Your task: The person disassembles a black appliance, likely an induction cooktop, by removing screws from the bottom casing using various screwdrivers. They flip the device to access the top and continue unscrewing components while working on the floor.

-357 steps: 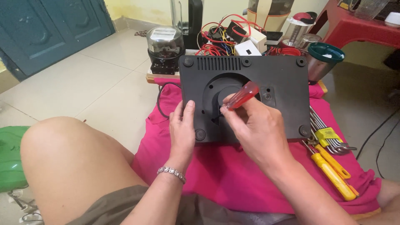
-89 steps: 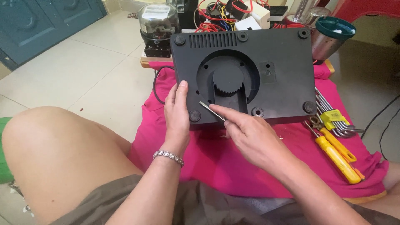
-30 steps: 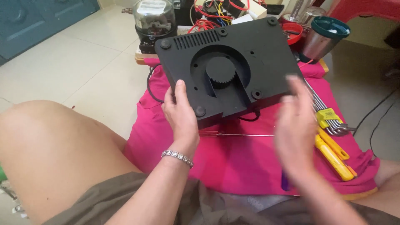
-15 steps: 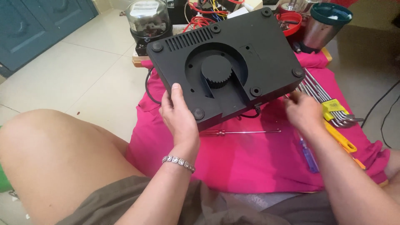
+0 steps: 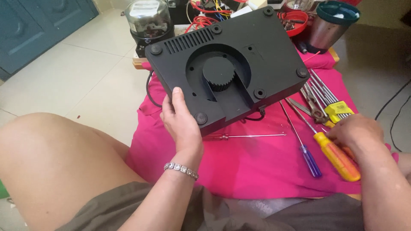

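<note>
My left hand grips the near left corner of a black appliance base, held tilted with its underside up, showing a round recess with a toothed hub. My right hand rests on an orange-handled screwdriver lying on the pink cloth; its fingers curl over the handle's far end. A red-handled thin screwdriver lies on the cloth just below the base. A purple-handled screwdriver lies between the two hands.
Several metal tools and a yellow-handled one lie at the right of the cloth. Behind stand a glass-domed meter, red wires, a red bowl and a steel cup with green rim. My bare knee is at left.
The right hand put down the red-handled screwdriver, moved right across the cloth and settled on the orange-handled screwdriver. The left hand tipped the black base further away and to the right.
</note>
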